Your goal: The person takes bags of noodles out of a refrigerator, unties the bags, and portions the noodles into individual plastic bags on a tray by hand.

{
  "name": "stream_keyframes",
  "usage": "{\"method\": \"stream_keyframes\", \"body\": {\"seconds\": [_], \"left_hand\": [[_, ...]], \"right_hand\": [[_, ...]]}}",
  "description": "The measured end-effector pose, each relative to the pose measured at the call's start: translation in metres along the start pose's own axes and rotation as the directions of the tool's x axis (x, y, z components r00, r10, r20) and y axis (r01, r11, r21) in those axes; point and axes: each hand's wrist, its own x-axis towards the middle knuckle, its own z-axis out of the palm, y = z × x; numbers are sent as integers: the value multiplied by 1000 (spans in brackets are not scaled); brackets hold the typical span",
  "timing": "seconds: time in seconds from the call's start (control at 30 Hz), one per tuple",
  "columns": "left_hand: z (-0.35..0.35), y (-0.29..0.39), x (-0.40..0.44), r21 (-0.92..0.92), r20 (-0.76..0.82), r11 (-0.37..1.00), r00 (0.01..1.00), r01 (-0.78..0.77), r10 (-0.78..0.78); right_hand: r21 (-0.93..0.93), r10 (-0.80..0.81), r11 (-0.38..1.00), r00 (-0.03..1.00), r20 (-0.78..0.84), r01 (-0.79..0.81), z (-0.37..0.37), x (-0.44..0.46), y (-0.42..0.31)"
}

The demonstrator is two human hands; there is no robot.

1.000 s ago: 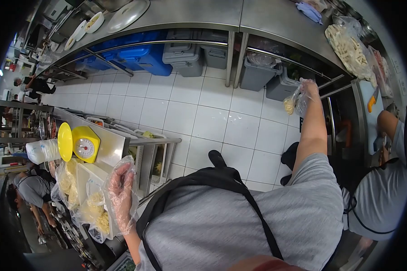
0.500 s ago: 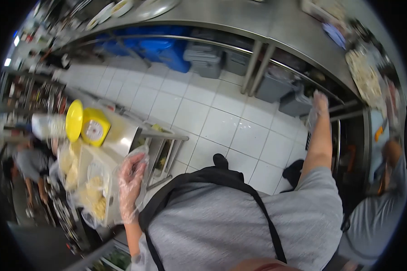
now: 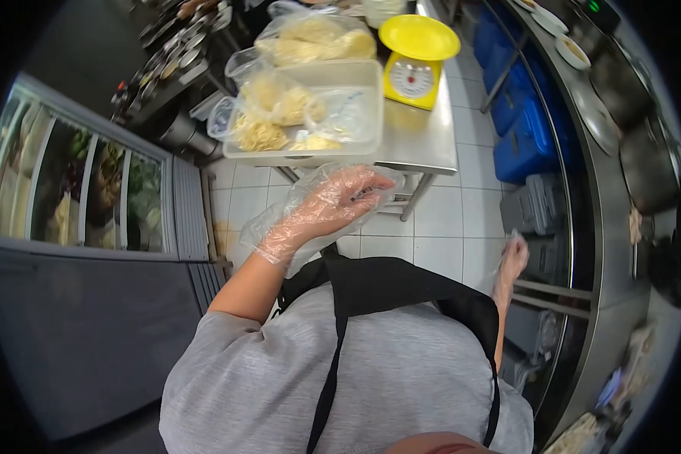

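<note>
My left hand [image 3: 344, 198], in a clear plastic glove, is in front of my chest with its fingers loosely bent and the thumb apart, holding nothing. Just beyond it stands a white plastic tub [image 3: 303, 154] with portions of yellow noodles [image 3: 261, 135], some in clear bags. A larger bag of noodles [image 3: 318, 41] lies behind the tub. To the tub's right is a yellow dial scale [image 3: 412, 79] with an empty round pan. My right hand [image 3: 514, 256], also gloved, hangs low at my right side, near the steel counter, fingers curled in and no object visible in it.
The tub and scale stand on a steel table [image 3: 424, 140]. A glass-topped fridge [image 3: 91, 181] with food inside is at the left. Along the right runs a steel counter [image 3: 609, 265], with blue bins [image 3: 522, 144] and grey bins [image 3: 530, 204] beneath. Pots [image 3: 647, 163] stand on it.
My view has turned left, so the table with the tub and scale now lies straight ahead and the counter at my right. My left hand is now in front of my chest, before the tub.
</note>
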Motion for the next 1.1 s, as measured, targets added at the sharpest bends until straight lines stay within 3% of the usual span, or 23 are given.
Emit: {"method": "stream_keyframes", "body": {"seconds": [0.03, 0.1, 0.17, 0.23, 0.3, 0.33, 0.4, 0.43, 0.5, 0.63, 0.7, 0.73, 0.8, 0.83, 0.87, 0.9, 0.97, 1.0, 1.07, 1.1], "left_hand": [[-9, -7, -6, 46, -38, 999, 999, -7, 8], [-29, -23, -19, 27, -114, 997, 991, 68, -65], [-50, -39, -33, 3, -181, 991, 975, 135, -132], [-75, -57, -44, 24, -222, 984, 960, 179, -169], [-95, -78, -55, 36, -273, 986, 951, 161, -145], [-104, -88, -60, 25, -324, 986, 935, 164, -148], [-123, -107, -69, -14, -373, 985, 913, 172, -164], [-132, -116, -73, -27, -371, 985, 913, 173, -170], [-150, -136, -80, -59, -360, 973, 905, 221, -228], [-178, -166, -86, -108, -339, 970, 909, 218, -242], [-188, -180, -83, -142, -298, 978, 936, 150, -187], [-194, -184, -79, -148, -293, 978, 938, 147, -185], [-203, -188, -71, -106, -217, 981, 960, 160, -180], [-205, -192, -68, -109, -209, 981, 961, 159, -179], [-207, -196, -64, -93, -225, 989, 965, 112, -131], [-209, -198, -60, -74, -243, 995, 967, 64, -80], [-212, -200, -54, -66, -233, 995, 969, 74, -87], [-213, -200, -51, -61, -229, 994, 968, 88, -99], [-213, -199, -46, -72, -268, 993, 957, 93, -109], [-212, -196, -44, -88, -305, 991, 945, 100, -122]], "right_hand": [[88, -119, 989, 993, 10, 117, 28, 9, -35], [-19, -337, 938, 927, 167, 345, 78, 19, -121], [153, -482, 876, 833, 271, 457, 132, 6, -188], [298, -636, 767, 607, 477, 568, 179, -23, -255], [320, -649, 682, 343, 679, 658, 222, -53, -300], [313, -643, 684, 344, 684, 659, 246, -64, -305], [104, -459, 484, 151, 875, 869, 292, -79, -308], [97, -448, 484, 151, 881, 870, 309, -78, -310], [34, -183, 551, 81, 980, 834, 339, -70, -313], [-70, -197, 487, 187, 962, 871, 367, -54, -301], [-161, -428, 426, 355, 831, 890, 369, -60, -302], [-170, -423, 426, 361, 831, 889, 369, -66, -306], [-185, -722, 366, 404, 562, 912, 363, -80, -314], [-191, -718, 370, 410, 563, 909, 361, -84, -311], [-104, -519, 505, 397, 757, 857, 358, -85, -306], [-52, -301, 639, 312, 901, 767, 354, -87, -304], [-165, 128, 755, 105, 986, 635, 353, -110, -317], [-162, 123, 756, 105, 987, 634, 356, -110, -315], [-8, -71, 547, 55, 996, 837, 362, -107, -305], [-2, -72, 544, 48, 996, 839, 366, -104, -296]]}}
